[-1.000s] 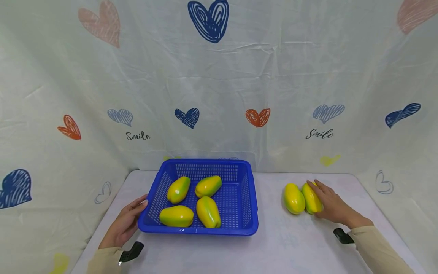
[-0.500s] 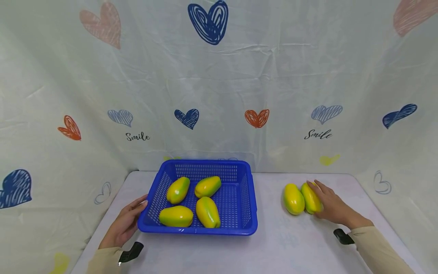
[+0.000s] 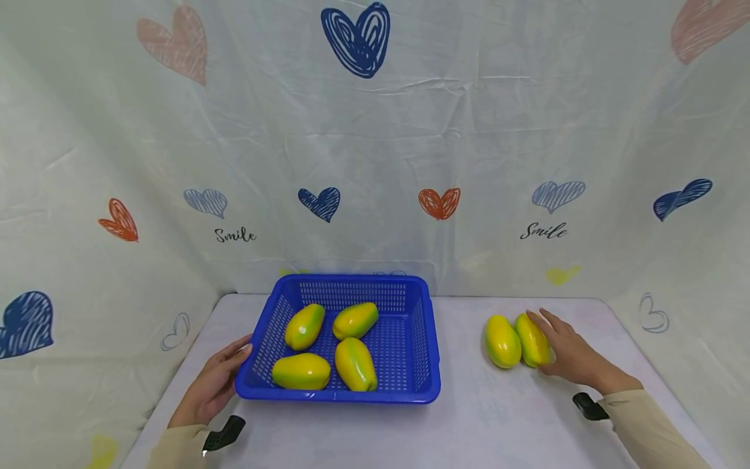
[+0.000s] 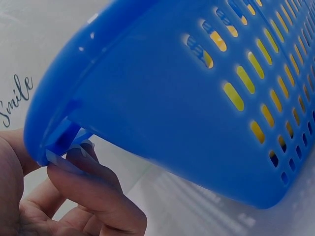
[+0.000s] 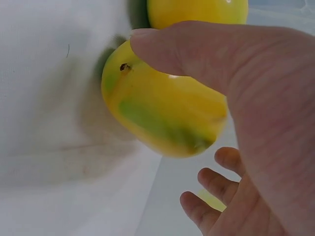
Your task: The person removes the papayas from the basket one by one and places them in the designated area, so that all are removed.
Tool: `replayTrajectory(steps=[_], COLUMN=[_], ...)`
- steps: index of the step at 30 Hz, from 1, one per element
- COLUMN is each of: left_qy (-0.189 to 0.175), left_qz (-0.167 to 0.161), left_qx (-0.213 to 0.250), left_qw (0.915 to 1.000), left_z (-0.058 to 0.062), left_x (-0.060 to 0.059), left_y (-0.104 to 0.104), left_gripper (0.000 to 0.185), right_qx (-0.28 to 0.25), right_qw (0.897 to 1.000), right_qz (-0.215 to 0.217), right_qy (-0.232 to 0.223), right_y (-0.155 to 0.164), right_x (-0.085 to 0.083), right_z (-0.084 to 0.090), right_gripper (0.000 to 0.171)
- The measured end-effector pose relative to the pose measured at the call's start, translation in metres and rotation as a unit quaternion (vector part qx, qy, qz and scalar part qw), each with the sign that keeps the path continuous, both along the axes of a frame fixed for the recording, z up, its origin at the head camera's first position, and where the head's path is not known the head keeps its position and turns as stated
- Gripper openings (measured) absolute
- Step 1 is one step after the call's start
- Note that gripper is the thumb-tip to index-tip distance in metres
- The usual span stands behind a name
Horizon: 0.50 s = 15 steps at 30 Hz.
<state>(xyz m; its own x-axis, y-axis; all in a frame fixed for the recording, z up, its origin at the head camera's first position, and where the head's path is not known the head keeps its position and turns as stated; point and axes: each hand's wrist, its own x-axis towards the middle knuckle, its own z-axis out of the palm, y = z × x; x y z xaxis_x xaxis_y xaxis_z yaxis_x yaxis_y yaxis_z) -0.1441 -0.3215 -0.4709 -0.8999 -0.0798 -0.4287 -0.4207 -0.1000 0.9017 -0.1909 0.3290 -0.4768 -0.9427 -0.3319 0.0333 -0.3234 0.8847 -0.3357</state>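
Observation:
My left hand (image 3: 213,381) holds the left rim of a blue perforated plastic basket (image 3: 404,395), with its thumb at the rim. In the left wrist view, curled fingers (image 4: 98,196) lie under that rim. Several glossy yellow-green papayas (image 3: 301,371) lie inside the basket. To the right, two more papayas stand side by side on the table. My right hand (image 3: 577,358) is at the right-hand papaya (image 3: 532,340), the left-hand papaya (image 3: 502,341) just beyond it. In the right wrist view the thumb (image 5: 182,49) overlaps the nearer papaya, while the other fingers are spread apart from it.
The white table (image 3: 469,423) extends between the basket and the two papayas and along the front. A white curtain (image 3: 375,156) printed with hearts hangs behind the table's back edge and at its sides. Each wrist carries a black camera mount (image 3: 588,407).
Almost nothing moves. The right hand has shifted very slightly right beside its papaya; the left hand and basket stay put, and the head view tilts a little.

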Motion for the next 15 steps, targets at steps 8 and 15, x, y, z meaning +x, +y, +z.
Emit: replayTrajectory(steps=[8,15], left_qy=[0.001,0.002], left_qz=[0.002,0.002], left_qx=[0.002,0.007], left_qw=[1.0000,1.0000], left_z=[0.000,-0.001], left_x=[0.000,0.000], left_y=[0.000,0.000], left_gripper=[0.068,0.069], right_qx=[0.007,0.010], right_qw=[1.000,0.999], right_qz=[0.003,0.016], right_qy=[0.014,0.027], right_y=[-0.002,-0.012], right_x=[0.002,0.006], right_z=[0.005,0.019], right_gripper=[0.110,0.113])
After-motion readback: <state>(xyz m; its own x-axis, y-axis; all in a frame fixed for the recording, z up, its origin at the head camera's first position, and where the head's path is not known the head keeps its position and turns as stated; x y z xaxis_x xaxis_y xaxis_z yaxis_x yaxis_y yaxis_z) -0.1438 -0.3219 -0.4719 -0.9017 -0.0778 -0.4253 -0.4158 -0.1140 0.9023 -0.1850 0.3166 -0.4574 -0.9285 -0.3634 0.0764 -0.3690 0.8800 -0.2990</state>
